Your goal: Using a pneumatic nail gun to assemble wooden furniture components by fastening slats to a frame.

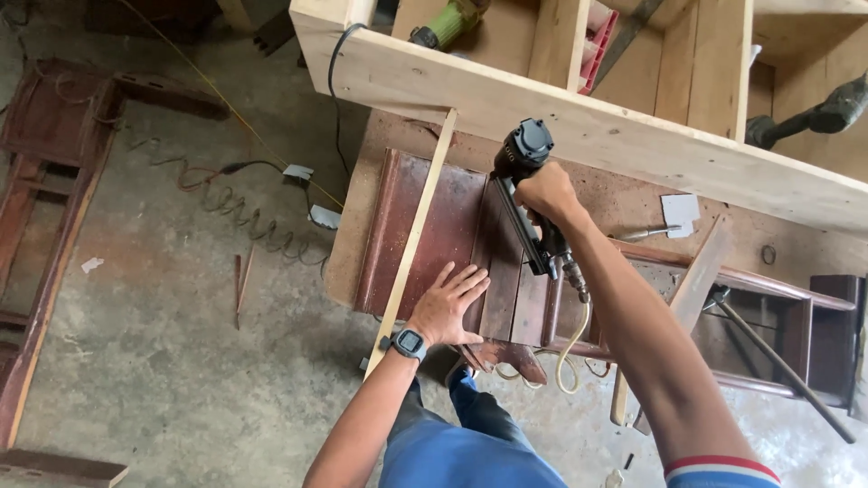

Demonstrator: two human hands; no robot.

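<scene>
My right hand [545, 192] grips a black pneumatic nail gun [523, 154], its nose pressed toward the underside of a pale wooden frame beam [588, 126]. A pale hose [571, 352] hangs from the gun's handle. My left hand [446, 303], with a dark watch on the wrist, lies flat with fingers spread on a dark red-brown moulded wooden panel [425, 226]. A thin pale wooden strip [411, 242] runs diagonally from the beam down past my left wrist, just left of that hand.
The panel rests on a brown workbench [362, 208]. A green power tool [448, 23] and a red object [599, 45] sit inside the pale frame. Dark wooden furniture parts [45, 199] lie on the concrete floor at left, with a coiled hose [240, 212]. A hammer [787, 361] lies right.
</scene>
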